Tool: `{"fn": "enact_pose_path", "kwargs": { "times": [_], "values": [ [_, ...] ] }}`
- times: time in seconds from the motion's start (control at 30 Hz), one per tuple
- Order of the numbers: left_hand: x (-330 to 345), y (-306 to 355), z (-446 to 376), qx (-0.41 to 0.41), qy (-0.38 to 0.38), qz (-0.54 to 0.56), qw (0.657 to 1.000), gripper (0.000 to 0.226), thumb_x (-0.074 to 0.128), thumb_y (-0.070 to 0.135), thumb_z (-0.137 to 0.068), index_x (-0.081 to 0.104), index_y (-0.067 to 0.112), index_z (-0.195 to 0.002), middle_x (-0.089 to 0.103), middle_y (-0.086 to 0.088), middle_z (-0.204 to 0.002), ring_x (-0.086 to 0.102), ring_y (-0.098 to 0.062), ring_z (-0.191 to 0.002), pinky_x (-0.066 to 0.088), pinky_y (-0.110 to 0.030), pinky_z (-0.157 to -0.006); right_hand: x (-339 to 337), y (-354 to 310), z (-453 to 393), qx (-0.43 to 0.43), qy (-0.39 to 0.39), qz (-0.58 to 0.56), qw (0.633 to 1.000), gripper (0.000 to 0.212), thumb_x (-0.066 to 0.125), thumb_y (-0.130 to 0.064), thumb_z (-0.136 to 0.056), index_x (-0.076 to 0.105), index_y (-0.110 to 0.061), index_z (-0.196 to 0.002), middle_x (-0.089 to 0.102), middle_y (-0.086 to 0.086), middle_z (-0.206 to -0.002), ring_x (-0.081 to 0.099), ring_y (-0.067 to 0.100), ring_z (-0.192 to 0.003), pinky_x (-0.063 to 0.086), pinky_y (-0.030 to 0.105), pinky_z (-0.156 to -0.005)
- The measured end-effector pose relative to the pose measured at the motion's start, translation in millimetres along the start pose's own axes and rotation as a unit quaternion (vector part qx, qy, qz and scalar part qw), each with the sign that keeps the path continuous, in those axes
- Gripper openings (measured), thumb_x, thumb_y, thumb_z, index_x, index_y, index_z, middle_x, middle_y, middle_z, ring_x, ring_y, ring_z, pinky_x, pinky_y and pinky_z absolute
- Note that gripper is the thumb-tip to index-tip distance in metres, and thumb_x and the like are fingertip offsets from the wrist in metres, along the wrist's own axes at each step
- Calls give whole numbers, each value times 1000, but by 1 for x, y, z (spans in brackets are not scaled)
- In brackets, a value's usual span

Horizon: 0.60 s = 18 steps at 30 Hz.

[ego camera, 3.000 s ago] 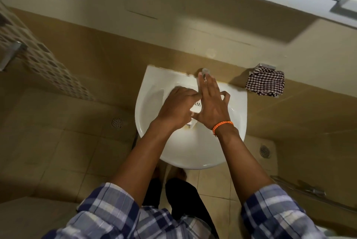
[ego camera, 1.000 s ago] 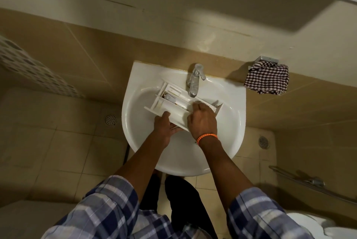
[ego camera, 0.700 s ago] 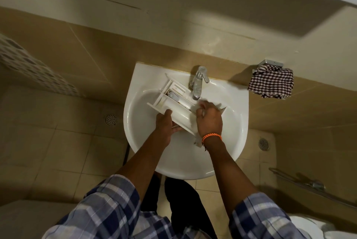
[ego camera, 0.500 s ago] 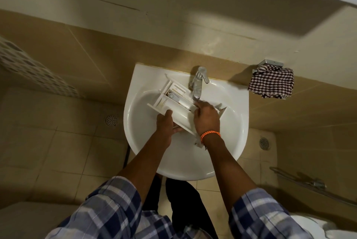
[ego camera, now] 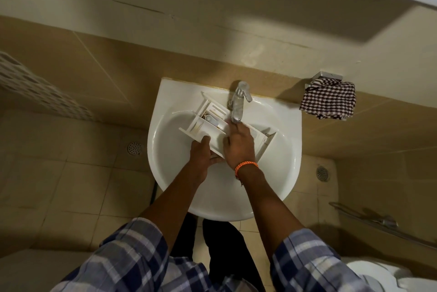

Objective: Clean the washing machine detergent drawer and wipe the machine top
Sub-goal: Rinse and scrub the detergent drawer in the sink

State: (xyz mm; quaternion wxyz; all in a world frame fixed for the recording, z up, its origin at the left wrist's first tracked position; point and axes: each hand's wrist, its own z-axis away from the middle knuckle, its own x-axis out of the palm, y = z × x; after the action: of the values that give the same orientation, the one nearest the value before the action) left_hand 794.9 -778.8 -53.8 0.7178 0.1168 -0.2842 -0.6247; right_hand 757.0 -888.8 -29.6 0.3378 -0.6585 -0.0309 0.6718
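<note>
**Drawer held in the sink under the tap**

Here the white drawer [ego camera: 214, 126] lies tilted across the bowl of the sink [ego camera: 170, 150], its compartments facing up. The left hand [ego camera: 201, 155] grips its near long wall: the thumb presses on the outer face while the other fingers curl underneath, out of sight. The right hand [ego camera: 238, 147] lies palm-down over the middle of the drawer, fingers stretched forward and loosely spread, their tips reaching into a compartment right below the spout of the tap [ego camera: 238, 102]. Whether those fingertips pinch anything cannot be told; they look flat rather than clenched.

Left of the right fingertips sit the smaller compartments, one holding a pale grey insert [ego camera: 212, 119]. Right of the knuckles the drawer's far end juts out toward the sink's right slope. An orange band [ego camera: 246, 166] circles the right wrist.

Well right of both hands, a checked cloth [ego camera: 328, 100] hangs from a metal holder on the wall. Plaid sleeves [ego camera: 132, 256] cover both forearms near the elbows.
</note>
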Motion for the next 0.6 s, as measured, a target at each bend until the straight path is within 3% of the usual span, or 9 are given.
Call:
{"fn": "enact_pose_path", "kwargs": {
  "times": [0.1, 0.17, 0.27, 0.37, 0.43, 0.5, 0.6],
  "values": [
    [-4, 2, 1, 14, -21, -3, 1000, 30, 51, 20, -109, 55, 13, -138, 72, -17, -114, 75, -28, -93, 64, -40, -58, 4, 1, -7, -7, -43, -34, 998, 62, 57, -24, -97, 46, -11, -157, 52, 17, -154, 47, 37, -140, 35, 49, -121],
    [-7, 4, 2, 20, -25, 4, 999, 29, 51, 21, -110, 53, 16, -139, 71, -13, -111, 74, -27, -92, 64, -42, -62, -2, 13, -6, -41, -48, -36, 997, 54, 53, -31, -104, 49, -17, -156, 53, 12, -155, 48, 32, -142, 37, 44, -121],
    [-10, 0, 3, 20, -11, 22, 999, 34, 52, 20, -109, 50, 17, -142, 66, -16, -121, 71, -29, -99, 63, -42, -59, -13, 31, 0, -18, 0, 12, 1000, 38, 48, -30, -109, 64, -14, -139, 62, 11, -143, 55, 31, -132, 47, 40, -108],
    [-8, -11, 4, 18, -2, 33, 999, 40, 52, 17, -108, 48, 14, -148, 64, -22, -130, 70, -31, -100, 64, -42, -58, -9, 25, 3, 20, 54, 47, 997, 37, 48, -26, -105, 70, -6, -126, 67, 15, -128, 62, 35, -121, 53, 43, -100],
    [-7, -17, 6, 19, 0, 38, 999, 42, 51, 15, -108, 49, 12, -149, 65, -23, -129, 71, -30, -98, 64, -42, -58, 2, 11, 4, -13, 34, 23, 999, 44, 46, -28, -101, 67, -5, -133, 65, 17, -130, 59, 37, -123, 48, 43, -106],
    [-9, -19, 7, 20, 1, 40, 999, 40, 51, 14, -107, 52, 11, -148, 67, -23, -124, 71, -29, -97, 63, -39, -56, 10, 2, 4, -44, -13, 3, 999, 51, 47, -33, -103, 56, -7, -146, 58, 17, -143, 53, 34, -132, 43, 45, -114],
    [-13, -11, 6, 29, -6, 39, 999, 37, 50, 13, -108, 52, 13, -145, 68, -19, -119, 71, -30, -98, 64, -40, -57, 6, 8, 3, -85, -30, -7, 996, 51, 48, -34, -107, 50, -9, -152, 54, 14, -150, 50, 31, -137, 41, 45, -117]
  ]
}}
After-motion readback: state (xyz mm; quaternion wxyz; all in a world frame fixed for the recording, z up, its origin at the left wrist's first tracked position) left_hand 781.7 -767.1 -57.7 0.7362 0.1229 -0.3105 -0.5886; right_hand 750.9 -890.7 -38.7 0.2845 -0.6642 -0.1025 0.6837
